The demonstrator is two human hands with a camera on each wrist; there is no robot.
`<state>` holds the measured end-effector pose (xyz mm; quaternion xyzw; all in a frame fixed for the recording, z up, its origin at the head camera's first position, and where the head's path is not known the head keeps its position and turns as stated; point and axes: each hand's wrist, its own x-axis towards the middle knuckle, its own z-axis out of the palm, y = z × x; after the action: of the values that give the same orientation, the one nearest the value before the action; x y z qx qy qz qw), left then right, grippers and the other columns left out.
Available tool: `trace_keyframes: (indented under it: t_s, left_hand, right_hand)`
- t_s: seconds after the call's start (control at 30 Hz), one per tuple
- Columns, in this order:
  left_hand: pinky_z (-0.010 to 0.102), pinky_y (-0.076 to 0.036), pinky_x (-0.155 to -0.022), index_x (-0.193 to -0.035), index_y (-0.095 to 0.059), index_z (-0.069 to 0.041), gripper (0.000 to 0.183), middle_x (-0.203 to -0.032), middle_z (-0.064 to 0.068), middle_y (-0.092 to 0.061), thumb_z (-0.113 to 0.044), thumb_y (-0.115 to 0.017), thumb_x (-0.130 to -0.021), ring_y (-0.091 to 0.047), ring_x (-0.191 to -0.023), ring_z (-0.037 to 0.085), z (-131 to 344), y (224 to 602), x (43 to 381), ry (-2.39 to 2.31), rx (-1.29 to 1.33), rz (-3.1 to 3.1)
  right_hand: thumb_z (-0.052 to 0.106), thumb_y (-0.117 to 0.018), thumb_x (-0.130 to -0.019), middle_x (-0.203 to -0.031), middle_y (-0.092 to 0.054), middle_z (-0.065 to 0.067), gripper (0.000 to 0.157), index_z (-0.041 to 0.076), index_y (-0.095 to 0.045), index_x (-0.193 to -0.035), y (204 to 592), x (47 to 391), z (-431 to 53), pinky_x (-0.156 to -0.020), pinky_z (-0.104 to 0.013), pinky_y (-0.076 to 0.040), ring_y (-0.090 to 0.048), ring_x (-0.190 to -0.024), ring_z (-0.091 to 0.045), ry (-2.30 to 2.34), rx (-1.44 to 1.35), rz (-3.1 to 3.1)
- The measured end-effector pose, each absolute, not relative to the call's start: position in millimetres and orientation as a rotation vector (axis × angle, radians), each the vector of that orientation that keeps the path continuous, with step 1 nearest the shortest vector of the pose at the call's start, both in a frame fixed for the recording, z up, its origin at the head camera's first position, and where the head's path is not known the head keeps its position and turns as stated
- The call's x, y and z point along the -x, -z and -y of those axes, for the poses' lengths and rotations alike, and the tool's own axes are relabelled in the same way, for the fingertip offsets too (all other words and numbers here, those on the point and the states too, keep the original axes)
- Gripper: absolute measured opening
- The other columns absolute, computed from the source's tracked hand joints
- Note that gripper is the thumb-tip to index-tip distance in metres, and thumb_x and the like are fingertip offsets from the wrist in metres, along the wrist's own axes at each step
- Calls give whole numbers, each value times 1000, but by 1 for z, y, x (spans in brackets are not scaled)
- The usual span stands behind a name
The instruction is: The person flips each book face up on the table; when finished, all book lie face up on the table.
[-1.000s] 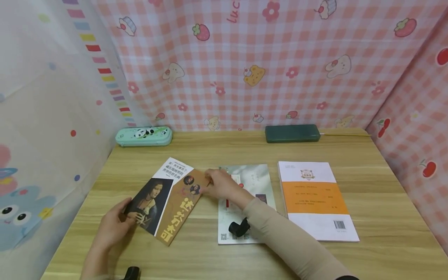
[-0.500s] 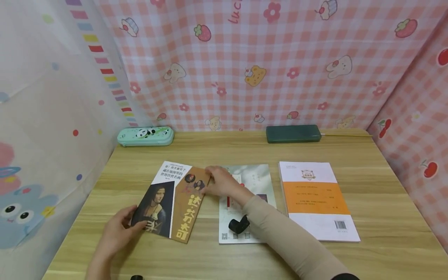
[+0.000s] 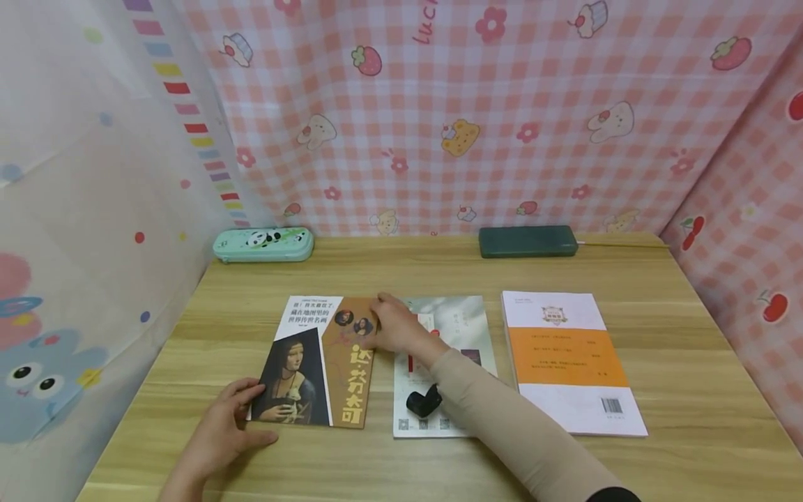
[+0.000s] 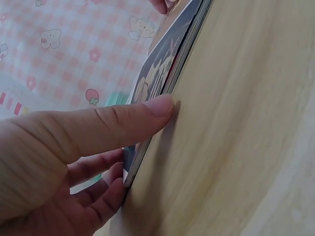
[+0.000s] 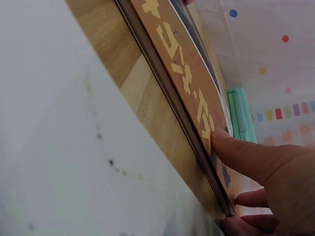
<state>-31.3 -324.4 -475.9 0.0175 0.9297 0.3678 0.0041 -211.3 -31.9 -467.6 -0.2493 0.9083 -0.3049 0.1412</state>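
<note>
A paperback book point(image 3: 297, 376) with a painted portrait and an orange-brown strip lies almost square to me on the wooden table. My left hand point(image 3: 228, 425) touches its lower left corner. In the left wrist view the left thumb point(image 4: 133, 115) stretches past the book's lower edge, the other fingers against its side. At the upper right corner, my right hand point(image 3: 401, 328) pinches the book. The right wrist view has that thumb point(image 5: 241, 152) on the orange-brown cover, with fingers round the corner. Partly under my right forearm lies a pale grey-green book point(image 3: 461, 317).
Further right lies a white book point(image 3: 552, 411) with an orange band. Along the back stand a mint panda pencil case point(image 3: 263, 244) and a dark green case point(image 3: 527, 241), with a thin stick point(image 3: 621, 244) beside it. Patterned cloth point(image 3: 408, 104) hangs behind the table.
The portrait book has turned from a slant to nearly straight, its lower end swinging right, then its left edge settling parallel. My left thumb has come off its cover; the right hand stays at its corner.
</note>
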Motion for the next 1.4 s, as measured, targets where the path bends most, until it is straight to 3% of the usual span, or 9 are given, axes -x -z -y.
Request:
trace_keyframes:
  t_s: [0.13,0.33,0.7,0.8,0.9,1.0,1.17,1.4]
  left_hand:
    - [23,-55,-72,-122,-62,17,76,-130,26,-54,-7,-97,-60,-61,-90,21,321,478,33,-1187,-19,-2927]
    - [23,-53,-67,-117,-67,14,65,-124,22,-58,-6,-96,-63,-58,-88,18,318,478,33,-1159,11,-2981]
    - [25,-55,-73,-123,-65,11,67,-127,22,-57,-12,-95,-68,-59,-99,28,316,476,34,-1114,18,-2987]
    - [32,-55,-77,-130,-63,7,72,-129,23,-57,-20,-94,-71,-59,-98,29,315,475,36,-1087,-6,-3010]
    - [49,-53,-88,-136,-58,6,77,-131,27,-55,-26,-92,-74,-59,-105,39,312,476,38,-1082,-77,-3075]
    - [66,-44,-96,-137,-56,7,78,-134,33,-51,-26,-91,-76,-52,-119,52,307,475,40,-1065,-140,-3156]
    - [70,-39,-99,-139,-54,6,79,-140,35,-46,-25,-90,-77,-45,-125,56,295,470,45,-1068,-154,-3167]
    - [65,-36,-109,-144,-49,7,82,-150,27,-42,-30,-87,-82,-42,-135,49,271,466,56,-1112,-244,-3069]
  right_hand:
    - [34,-83,-85,-161,-28,-24,74,-2,-54,-142,467,211,33,-118,-46,-35,-28,-148,-39,848,734,-2619]
    - [35,-82,-86,-163,-25,-23,70,-2,-56,-140,464,207,35,-118,-46,-34,-26,-149,-40,815,707,-2610]
    - [38,-80,-88,-165,-20,-21,78,-2,-48,-147,461,211,33,-120,-43,-31,-25,-150,-36,785,703,-2599]
    - [39,-79,-88,-167,-16,-20,82,0,-43,-151,460,212,29,-120,-46,-31,-23,-151,-37,828,726,-2585]
    - [40,-78,-89,-167,-13,-19,86,3,-37,-155,457,213,24,-120,-48,-29,-21,-152,-37,897,752,-2582]
    - [41,-78,-89,-167,-17,-18,88,5,-34,-157,452,213,18,-121,-48,-27,-22,-152,-36,939,778,-2594]
    - [40,-79,-88,-162,-31,-16,90,3,-34,-156,441,214,6,-122,-44,-27,-30,-149,-33,946,804,-2605]
    - [37,-77,-91,-158,-41,-15,83,2,-36,-155,439,216,-12,-118,-46,-34,-39,-144,-33,965,773,-2610]
